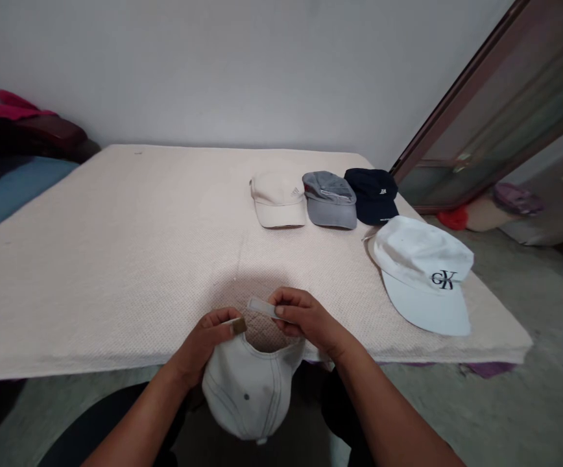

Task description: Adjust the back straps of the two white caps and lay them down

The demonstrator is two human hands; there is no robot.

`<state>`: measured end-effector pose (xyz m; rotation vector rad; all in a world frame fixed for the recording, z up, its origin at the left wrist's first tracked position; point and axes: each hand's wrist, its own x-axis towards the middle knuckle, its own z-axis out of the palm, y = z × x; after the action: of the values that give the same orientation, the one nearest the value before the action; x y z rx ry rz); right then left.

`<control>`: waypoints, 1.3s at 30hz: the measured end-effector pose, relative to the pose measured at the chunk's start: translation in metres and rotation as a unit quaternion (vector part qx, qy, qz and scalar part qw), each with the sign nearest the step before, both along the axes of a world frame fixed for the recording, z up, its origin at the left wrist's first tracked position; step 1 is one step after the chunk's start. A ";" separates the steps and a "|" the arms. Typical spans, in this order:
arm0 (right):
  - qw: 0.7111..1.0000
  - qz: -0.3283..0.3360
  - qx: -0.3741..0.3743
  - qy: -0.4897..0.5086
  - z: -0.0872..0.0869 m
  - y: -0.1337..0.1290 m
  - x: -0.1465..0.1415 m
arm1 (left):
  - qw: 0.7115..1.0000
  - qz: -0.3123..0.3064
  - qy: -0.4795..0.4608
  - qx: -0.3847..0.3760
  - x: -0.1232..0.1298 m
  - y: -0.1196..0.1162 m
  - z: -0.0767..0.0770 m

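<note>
A pale baseball cap (247, 392) hangs at the table's near edge, its back opening turned up and away from me. My left hand (213, 334) pinches the cap's left back edge beside a brass-coloured buckle (239, 325). Between the thumb and fingers of my right hand (298, 314) is the cap's light back strap (262, 307), whose free end points left above the buckle. Strap and buckle are apart. The cap's brim is hidden from view.
On the covered table (116, 259) lie a cream cap (278, 198), a grey cap (330, 200), a navy cap (371, 194) and, nearer on the right, a white cap (422, 272) with black letters. A wall stands behind; a glazed door (495, 110) is at right.
</note>
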<state>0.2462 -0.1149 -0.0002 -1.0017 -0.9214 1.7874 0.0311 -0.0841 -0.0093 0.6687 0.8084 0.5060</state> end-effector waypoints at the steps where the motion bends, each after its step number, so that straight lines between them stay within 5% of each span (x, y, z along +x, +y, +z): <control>1: 1.000 0.008 -0.003 -0.006 -0.001 0.000 -0.002 | 1.000 0.005 -0.001 -0.002 0.000 0.000 0.000; 8: 0.998 0.038 0.022 -0.050 -0.006 0.000 -0.009 | 0.999 0.031 0.001 -0.020 0.000 0.000 0.002; 15: 0.997 -0.002 0.003 -0.079 -0.004 0.002 -0.011 | 0.999 0.023 -0.001 -0.023 0.003 -0.002 0.007; 25: 0.993 0.068 0.019 -0.099 -0.007 0.001 -0.010 | 1.000 0.018 -0.017 -0.018 0.000 -0.002 0.000; 39: 0.992 0.022 0.019 -0.126 -0.011 0.005 -0.012 | 0.999 0.016 -0.040 -0.018 0.000 -0.003 -0.001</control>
<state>0.2340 -0.1102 -0.0112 -1.2103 -1.1358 1.6986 0.0306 -0.0875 -0.0105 0.5997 0.7519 0.5423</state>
